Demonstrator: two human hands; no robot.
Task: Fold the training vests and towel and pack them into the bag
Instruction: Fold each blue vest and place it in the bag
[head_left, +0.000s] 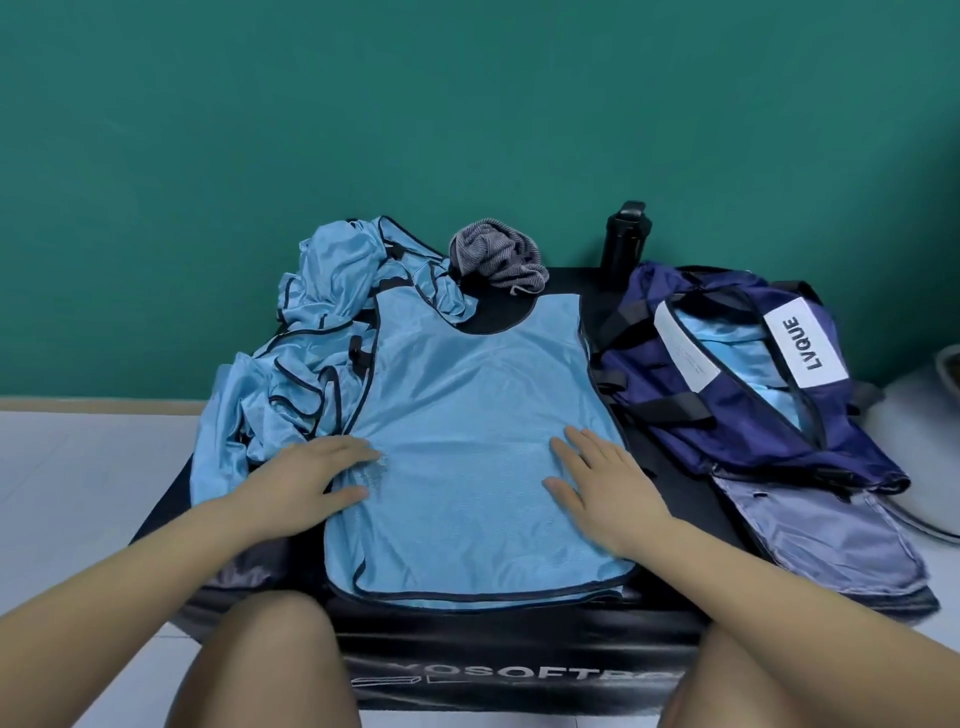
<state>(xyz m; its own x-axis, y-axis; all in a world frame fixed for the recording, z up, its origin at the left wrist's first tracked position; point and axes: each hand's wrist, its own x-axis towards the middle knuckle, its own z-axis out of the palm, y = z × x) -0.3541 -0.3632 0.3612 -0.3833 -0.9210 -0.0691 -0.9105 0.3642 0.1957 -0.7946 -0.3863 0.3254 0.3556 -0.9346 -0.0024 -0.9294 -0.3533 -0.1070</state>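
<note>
Bare knees (270, 660) at black padded box's (519, 639) near edge. Left hand (322, 462), right hand (597, 478), fingers straight, press slick light-blue mesh vest (467, 395); could slide, skewing fold.

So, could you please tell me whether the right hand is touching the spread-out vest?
Touching. The head view shows the right hand lying flat, fingers straight, on the spread-out vest, with the palm pressed onto the blue fabric and no gap.
</note>
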